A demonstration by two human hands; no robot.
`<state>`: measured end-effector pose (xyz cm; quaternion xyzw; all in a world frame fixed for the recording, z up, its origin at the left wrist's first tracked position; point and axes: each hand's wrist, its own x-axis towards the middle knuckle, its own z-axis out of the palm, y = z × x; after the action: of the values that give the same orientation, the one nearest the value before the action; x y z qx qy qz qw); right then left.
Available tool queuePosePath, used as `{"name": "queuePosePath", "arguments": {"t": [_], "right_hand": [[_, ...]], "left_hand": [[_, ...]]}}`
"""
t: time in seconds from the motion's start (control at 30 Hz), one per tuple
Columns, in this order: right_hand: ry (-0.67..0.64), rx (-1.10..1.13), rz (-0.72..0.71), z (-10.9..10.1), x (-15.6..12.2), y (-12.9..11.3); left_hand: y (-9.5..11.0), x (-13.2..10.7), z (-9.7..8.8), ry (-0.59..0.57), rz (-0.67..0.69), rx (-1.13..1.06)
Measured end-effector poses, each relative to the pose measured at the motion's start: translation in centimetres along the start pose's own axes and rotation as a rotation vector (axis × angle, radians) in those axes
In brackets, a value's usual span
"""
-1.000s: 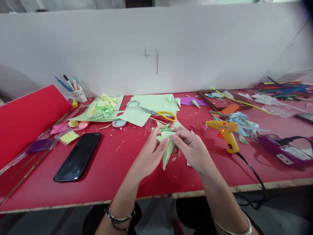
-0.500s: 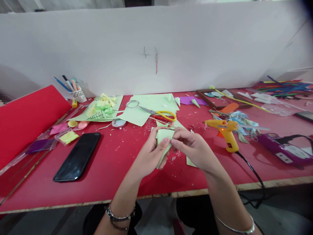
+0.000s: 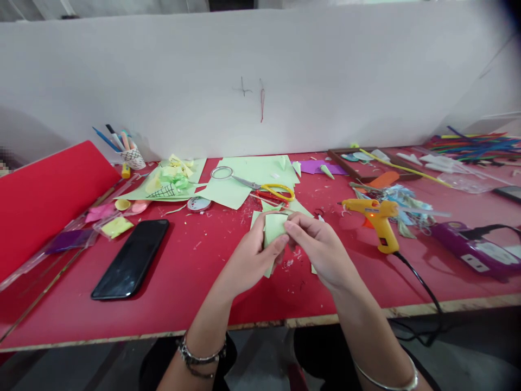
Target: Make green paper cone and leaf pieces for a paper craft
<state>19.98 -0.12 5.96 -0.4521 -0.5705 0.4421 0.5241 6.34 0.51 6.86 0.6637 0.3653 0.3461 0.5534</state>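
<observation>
A piece of light green paper (image 3: 275, 228), folded or rolled, is held up over the front of the red table. My left hand (image 3: 254, 258) is closed around it, thumb across its front and fingers behind. My right hand (image 3: 315, 241) pinches the paper's upper right edge, its fingertips meeting my left thumb. The fingers behind the paper are mostly hidden. Just beyond my hands lie yellow-handled scissors (image 3: 278, 191), a red-handled tool (image 3: 273, 201) partly under them, and light green sheets (image 3: 228, 195).
To the right lies a yellow glue gun (image 3: 378, 217) with its black cord, beside a purple power strip (image 3: 474, 250). A black phone (image 3: 131, 259) rests at left, near a red board (image 3: 52, 201). Small green paper cones (image 3: 326, 171) and a pen cup (image 3: 133, 158) stand farther back.
My right fingers have moved in over the paper's edge, closer to my left thumb. The paper has turned slightly more upright in my hands.
</observation>
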Motion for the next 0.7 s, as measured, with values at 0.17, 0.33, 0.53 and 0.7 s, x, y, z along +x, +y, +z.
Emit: {"name": "queuePosePath", "arguments": {"t": [0.17, 0.33, 0.53, 0.7], "right_hand": [[0.02, -0.079, -0.017, -0.1, 0.1, -0.2], [-0.031, -0.029, 0.015, -0.1, 0.0, 0.2], [-0.071, -0.112, -0.026, 0.0, 0.1, -0.1], [-0.182, -0.234, -0.111, -0.6, 0.2, -0.3]], "left_hand": [[0.0, -0.1, -0.9, -0.121, 0.009, 0.011], [0.1, -0.3, -1.5, -0.178, 0.002, -0.002], [0.2, -0.5, -1.6, -0.142, -0.029, 0.081], [0.5, -0.8, -1.6, -0.066, -0.044, 0.184]]}}
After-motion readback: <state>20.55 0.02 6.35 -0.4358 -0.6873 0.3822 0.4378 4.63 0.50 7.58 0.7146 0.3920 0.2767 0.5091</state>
